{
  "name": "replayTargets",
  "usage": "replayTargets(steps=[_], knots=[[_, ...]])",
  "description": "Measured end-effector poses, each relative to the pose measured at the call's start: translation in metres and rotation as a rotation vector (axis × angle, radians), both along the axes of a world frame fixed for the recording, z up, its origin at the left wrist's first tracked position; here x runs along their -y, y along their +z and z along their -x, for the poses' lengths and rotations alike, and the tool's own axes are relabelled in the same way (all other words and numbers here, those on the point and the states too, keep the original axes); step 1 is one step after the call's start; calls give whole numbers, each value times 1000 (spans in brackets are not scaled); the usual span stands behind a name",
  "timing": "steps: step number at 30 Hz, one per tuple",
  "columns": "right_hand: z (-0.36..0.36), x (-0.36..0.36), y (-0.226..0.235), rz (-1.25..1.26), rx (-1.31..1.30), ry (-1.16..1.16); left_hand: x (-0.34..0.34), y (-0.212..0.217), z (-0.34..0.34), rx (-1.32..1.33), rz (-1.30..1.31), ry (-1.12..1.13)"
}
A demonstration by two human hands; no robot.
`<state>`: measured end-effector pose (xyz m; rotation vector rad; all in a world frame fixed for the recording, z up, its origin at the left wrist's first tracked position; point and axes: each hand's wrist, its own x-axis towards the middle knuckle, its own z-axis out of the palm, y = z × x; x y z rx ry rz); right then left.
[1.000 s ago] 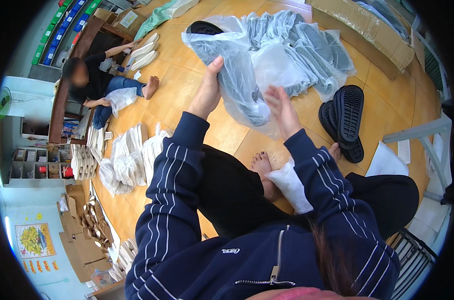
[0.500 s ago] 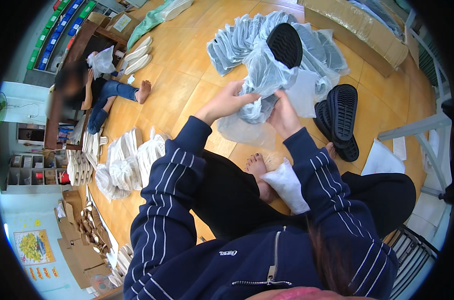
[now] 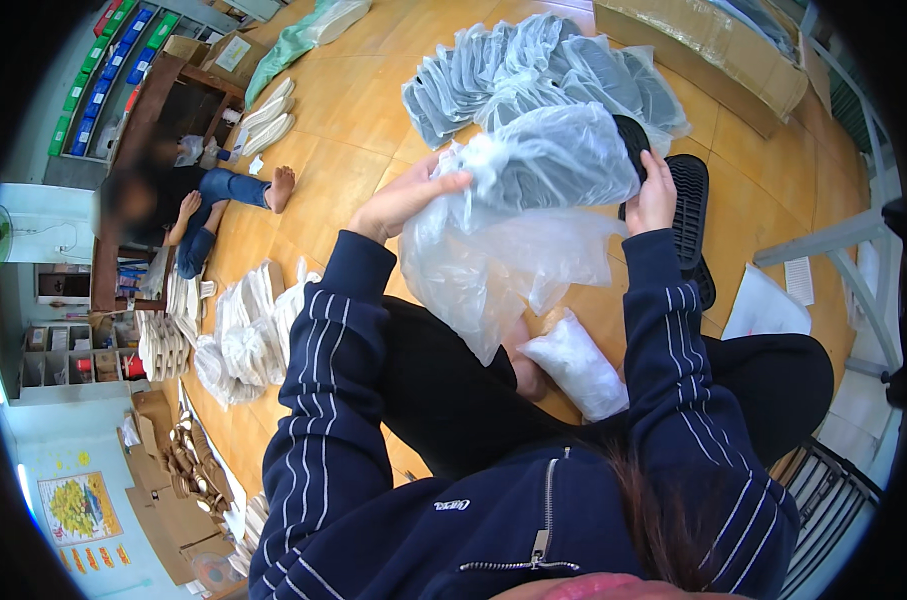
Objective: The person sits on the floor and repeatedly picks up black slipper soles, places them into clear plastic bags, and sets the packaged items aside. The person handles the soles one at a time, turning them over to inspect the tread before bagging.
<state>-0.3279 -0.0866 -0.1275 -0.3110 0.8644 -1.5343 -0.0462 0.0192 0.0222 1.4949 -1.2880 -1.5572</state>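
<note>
Tan tiled floor [image 3: 358,115] spreads beneath a broad heap of plastic-wrapped dark soles [image 3: 518,50], while nearer the camera a single bagged sole [image 3: 558,160] hangs in mid-air between two hands. Its long axis runs crosswise, left to right, tipped slightly upward at the right. Loose clear plastic [image 3: 503,255] drapes below it; whether it belongs to the same bag cannot be told. Unwrapped black soles [image 3: 689,205] lie on the floor just past the right hand [image 3: 655,195], and a white pouch [image 3: 578,370] sits lower down. The left hand [image 3: 410,198] has its fingers closed on bunched film at the left end. The uncovered black tip [image 3: 633,140] lies at the far end, nearer the right hand, whose fingers close on its edge, thumb hidden.
</note>
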Motion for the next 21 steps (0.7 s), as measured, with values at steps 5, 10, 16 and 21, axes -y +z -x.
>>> replayTargets(steps=[5,10,16,21], knots=[[25,5,5,-24,-28,-179,8,-10,-13,-21,25,250],[39,9,20,141,-106,-213,21,-19,-70,-197,359,991],[11,-12,72,309,-143,39,13,-19,-59,577,799,713],[-9,-29,98,327,-118,160,-4,5,44,101,293,40]])
